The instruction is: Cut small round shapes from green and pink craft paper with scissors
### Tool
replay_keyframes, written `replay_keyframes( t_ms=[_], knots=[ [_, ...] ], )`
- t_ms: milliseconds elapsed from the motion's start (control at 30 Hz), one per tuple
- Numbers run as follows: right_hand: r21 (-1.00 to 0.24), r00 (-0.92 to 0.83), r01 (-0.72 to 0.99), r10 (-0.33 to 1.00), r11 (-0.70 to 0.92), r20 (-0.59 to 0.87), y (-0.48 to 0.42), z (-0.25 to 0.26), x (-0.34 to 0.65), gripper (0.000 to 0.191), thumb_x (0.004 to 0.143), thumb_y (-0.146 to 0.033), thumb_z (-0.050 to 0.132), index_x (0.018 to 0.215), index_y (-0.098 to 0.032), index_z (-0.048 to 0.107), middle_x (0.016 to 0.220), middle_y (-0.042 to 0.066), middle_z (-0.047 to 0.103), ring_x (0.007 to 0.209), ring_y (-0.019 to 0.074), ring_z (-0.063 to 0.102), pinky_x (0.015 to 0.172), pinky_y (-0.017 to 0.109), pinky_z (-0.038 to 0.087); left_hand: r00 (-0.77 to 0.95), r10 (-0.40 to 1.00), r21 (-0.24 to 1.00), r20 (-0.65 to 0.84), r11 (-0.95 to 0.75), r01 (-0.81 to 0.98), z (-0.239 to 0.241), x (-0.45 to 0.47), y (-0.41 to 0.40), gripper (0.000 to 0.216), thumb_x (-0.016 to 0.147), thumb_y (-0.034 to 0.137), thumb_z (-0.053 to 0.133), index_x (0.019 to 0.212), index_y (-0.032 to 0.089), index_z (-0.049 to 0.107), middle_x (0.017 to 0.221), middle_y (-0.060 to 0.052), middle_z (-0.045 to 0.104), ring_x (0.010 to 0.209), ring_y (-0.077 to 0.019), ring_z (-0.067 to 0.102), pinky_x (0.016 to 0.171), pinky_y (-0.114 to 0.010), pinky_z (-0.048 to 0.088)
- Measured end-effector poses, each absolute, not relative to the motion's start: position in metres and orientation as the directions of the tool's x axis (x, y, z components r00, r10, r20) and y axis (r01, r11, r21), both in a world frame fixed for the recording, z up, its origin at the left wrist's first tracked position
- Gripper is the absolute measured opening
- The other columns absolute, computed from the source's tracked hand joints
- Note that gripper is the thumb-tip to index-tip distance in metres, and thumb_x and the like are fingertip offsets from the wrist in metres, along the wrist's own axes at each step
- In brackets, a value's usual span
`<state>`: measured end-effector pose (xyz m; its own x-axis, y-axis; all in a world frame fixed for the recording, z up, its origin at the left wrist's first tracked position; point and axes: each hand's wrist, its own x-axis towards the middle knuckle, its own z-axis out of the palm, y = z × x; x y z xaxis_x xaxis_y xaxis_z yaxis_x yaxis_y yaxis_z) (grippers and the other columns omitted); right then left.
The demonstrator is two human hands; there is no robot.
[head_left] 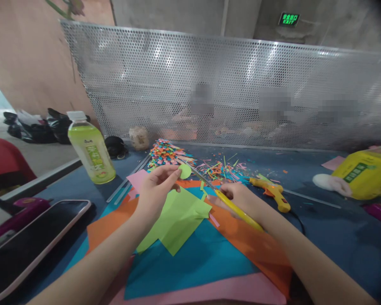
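1. Left hand (pixel 160 184) is closed in a pinch on the disc (pixel 185 171), above green paper (pixel 184 218).
2. Right hand (pixel 243 197) curls round the scissors (pixel 238 211), blades angled toward the disc.
3. Forearms (pixel 114 241) reach forward, inward.

Paper sheets (pixel 184 267) lie between bottle (pixel 91 150), left, and glue gun (pixel 275 192), right.

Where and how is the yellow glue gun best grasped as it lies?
Probably by its handle, coming from the near right with the right hand once free of the scissors: the glue gun lies with that end toward the wearer and its nozzle pointing left.
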<state>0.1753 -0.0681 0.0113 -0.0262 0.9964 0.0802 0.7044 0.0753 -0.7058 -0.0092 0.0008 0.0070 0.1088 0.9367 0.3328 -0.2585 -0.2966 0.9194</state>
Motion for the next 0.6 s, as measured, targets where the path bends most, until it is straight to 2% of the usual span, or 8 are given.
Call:
replay_keyframes(
  t_ms=[200,400,600],
  knots=[
    [-0.694,-0.022,0.714,0.994,0.093,0.110,-0.0665,0.0089,0.1769,0.044,0.071,-0.053,0.057,0.052,-0.020,0.035,0.049,-0.007,0.025,0.044,0.0070,0.022,0.041,0.022,0.015,0.123,0.934,0.921,0.336,-0.298,-0.252,0.0079,-0.0076,-0.0009,0.020,0.060,0.027,0.075,0.073,0.015,0.066,0.061,0.002,0.060,0.046,-0.0064,0.050,0.042,-0.020,0.043],
    [-0.695,-0.004,0.718,0.998,0.041,0.055,-0.0696,0.0156,0.1731,0.045,0.070,-0.056,0.057,0.051,-0.021,0.035,0.044,-0.008,0.025,0.039,0.0067,0.024,0.039,0.022,0.016,0.121,0.933,0.918,0.339,-0.300,-0.257,0.0063,-0.0088,0.0004,0.019,0.062,0.027,0.074,0.075,0.016,0.068,0.060,0.002,0.060,0.049,-0.0067,0.050,0.044,-0.020,0.044],
    [-0.690,-0.002,0.723,0.999,0.038,0.053,-0.0696,0.0155,0.1734,0.045,0.071,-0.054,0.058,0.051,-0.022,0.035,0.041,-0.008,0.028,0.036,0.0066,0.027,0.037,0.022,0.017,0.087,0.942,0.924,0.324,-0.295,-0.244,0.0087,-0.0090,-0.0007,0.020,0.062,0.030,0.073,0.076,0.016,0.069,0.069,0.001,0.062,0.051,-0.0063,0.050,0.046,-0.021,0.044]
  ],
)
